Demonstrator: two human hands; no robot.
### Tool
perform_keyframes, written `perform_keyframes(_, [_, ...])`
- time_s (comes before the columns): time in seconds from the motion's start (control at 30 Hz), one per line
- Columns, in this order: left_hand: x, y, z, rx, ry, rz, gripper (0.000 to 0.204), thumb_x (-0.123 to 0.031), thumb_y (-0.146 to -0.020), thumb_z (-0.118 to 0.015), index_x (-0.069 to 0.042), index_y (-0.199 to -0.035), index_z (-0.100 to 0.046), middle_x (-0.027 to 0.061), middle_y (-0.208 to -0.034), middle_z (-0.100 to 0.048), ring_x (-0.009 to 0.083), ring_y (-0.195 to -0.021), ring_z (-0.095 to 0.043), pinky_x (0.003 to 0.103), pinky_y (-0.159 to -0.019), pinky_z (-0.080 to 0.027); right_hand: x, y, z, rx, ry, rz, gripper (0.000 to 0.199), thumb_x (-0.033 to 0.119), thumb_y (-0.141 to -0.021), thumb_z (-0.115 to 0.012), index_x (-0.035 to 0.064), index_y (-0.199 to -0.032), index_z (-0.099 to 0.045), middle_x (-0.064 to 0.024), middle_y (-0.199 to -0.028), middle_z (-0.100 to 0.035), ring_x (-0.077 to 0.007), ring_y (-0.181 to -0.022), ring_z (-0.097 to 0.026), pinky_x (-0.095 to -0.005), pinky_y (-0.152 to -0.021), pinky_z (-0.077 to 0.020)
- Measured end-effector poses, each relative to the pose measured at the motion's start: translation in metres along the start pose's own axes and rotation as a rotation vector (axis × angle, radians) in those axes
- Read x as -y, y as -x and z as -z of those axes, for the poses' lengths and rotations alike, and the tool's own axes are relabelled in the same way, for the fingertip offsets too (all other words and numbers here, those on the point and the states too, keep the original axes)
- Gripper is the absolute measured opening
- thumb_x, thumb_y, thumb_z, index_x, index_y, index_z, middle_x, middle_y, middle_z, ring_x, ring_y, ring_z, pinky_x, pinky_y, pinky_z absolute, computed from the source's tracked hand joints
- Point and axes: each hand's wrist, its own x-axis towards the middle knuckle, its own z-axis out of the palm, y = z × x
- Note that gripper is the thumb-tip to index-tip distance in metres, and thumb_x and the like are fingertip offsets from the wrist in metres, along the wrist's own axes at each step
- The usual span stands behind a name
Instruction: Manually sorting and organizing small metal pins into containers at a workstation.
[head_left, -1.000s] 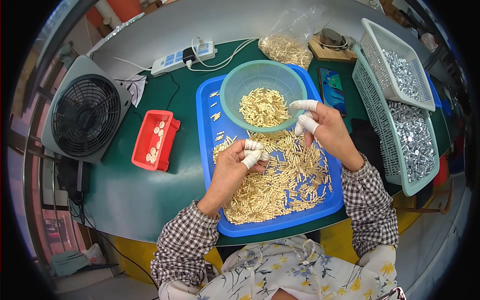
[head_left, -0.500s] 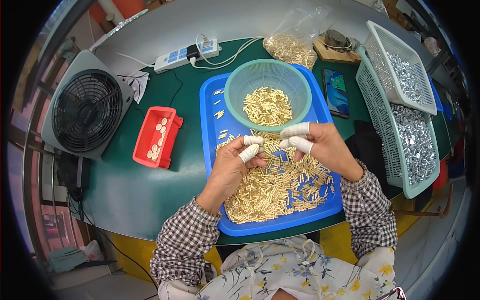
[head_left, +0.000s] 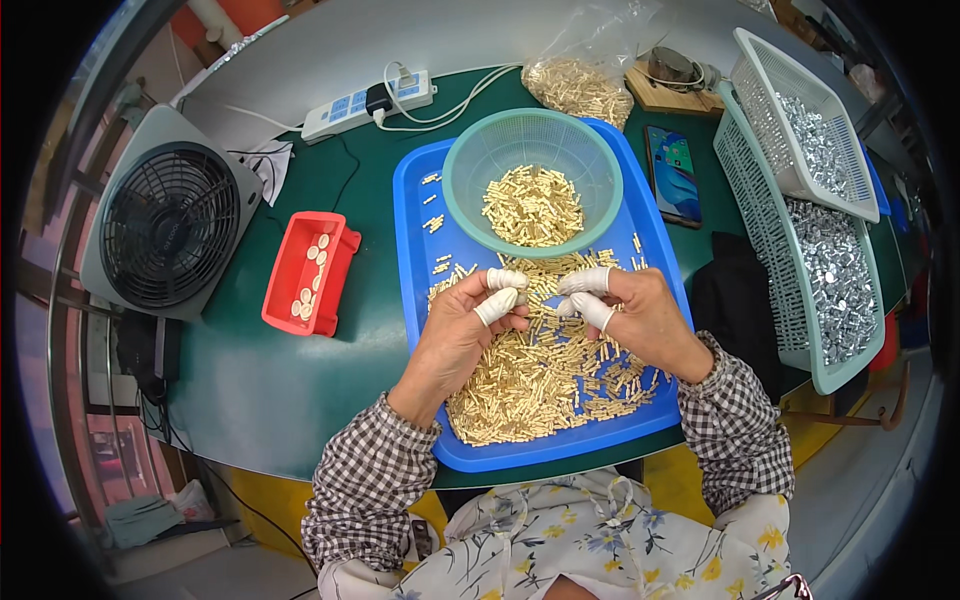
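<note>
Many small brass pins [head_left: 525, 385] lie heaped over the blue tray [head_left: 470, 458]. At the tray's far end sits a green mesh basket [head_left: 465, 215] with more brass pins [head_left: 533, 205] in it. Above the heap my left hand [head_left: 465, 325] has thumb and forefinger closed in a pinch, both in white finger cots. My right hand [head_left: 640, 312] faces it a short gap away, its cot-covered thumb and fingertips also pressed together. Whatever either pinch holds is too small or hidden to make out.
Left of the tray stand a red bin [head_left: 312, 272] with white discs and a grey fan [head_left: 170, 220]. Behind are a power strip [head_left: 365, 105] and a bag of pins [head_left: 580, 88]. A phone [head_left: 674, 175] and baskets of silver parts [head_left: 765, 225] stand right.
My right hand has come down slightly from beside the basket's rim, and its fingertips have drawn together. The left hand stays nearly where it was. The whole view has shifted a little.
</note>
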Motion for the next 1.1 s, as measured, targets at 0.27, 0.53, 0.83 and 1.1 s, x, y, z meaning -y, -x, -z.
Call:
perform_keyframes(0.27, [0.009, 0.000, 0.000, -0.031, -0.074, 0.004, 0.019, -0.006, -0.090, -0.055, 0.001, -0.107, -0.057, 0.0056, -0.093, -0.061, 0.0127, -0.084, -0.059, 0.026, -0.075, -0.052, -0.020, 0.004, -0.004, -0.042, 0.209, 0.158, 0.016, 0.001, -0.084, -0.057, -0.0028, -0.099, -0.063, -0.0084, -0.078, -0.068, -0.0098, -0.056, -0.061, -0.0245, -0.049, -0.0493])
perform_keyframes(0.53, [0.024, -0.008, -0.012, -0.114, -0.312, -0.171, 0.033, 0.003, -0.085, -0.058, 0.000, -0.117, -0.050, 0.0057, -0.094, -0.060, 0.0125, -0.085, -0.060, 0.026, -0.076, -0.052, -0.035, 0.006, 0.000, -0.006, 0.411, 0.241, 0.016, 0.003, -0.085, -0.058, -0.0002, -0.100, -0.061, -0.0090, -0.070, -0.064, -0.0160, -0.054, -0.061, -0.0291, -0.048, -0.0470])
perform_keyframes(0.83, [0.033, -0.014, -0.024, -0.016, -0.354, -0.102, 0.053, 0.005, -0.080, -0.062, -0.002, -0.127, -0.039, 0.0057, -0.093, -0.059, 0.0116, -0.088, -0.059, 0.025, -0.080, -0.051, -0.034, 0.005, 0.005, 0.212, 0.108, 0.007, 0.020, 0.005, -0.087, -0.055, -0.0011, -0.106, -0.057, -0.0095, -0.070, -0.063, -0.0144, -0.054, -0.061, -0.0273, -0.048, -0.0467])
perform_keyframes(1.1, [0.046, -0.013, -0.040, -0.004, -1.114, -0.372, 0.033, -0.002, -0.076, -0.067, -0.003, -0.107, -0.054, 0.0092, -0.091, -0.058, 0.0186, -0.077, -0.056, 0.030, -0.069, -0.046, -0.055, 0.013, 0.032, 0.060, -0.035, -0.056, 0.023, 0.004, -0.088, -0.053, -0.0019, -0.110, -0.057, -0.0082, -0.074, -0.064, -0.0110, -0.055, -0.060, -0.0242, -0.050, -0.0490])
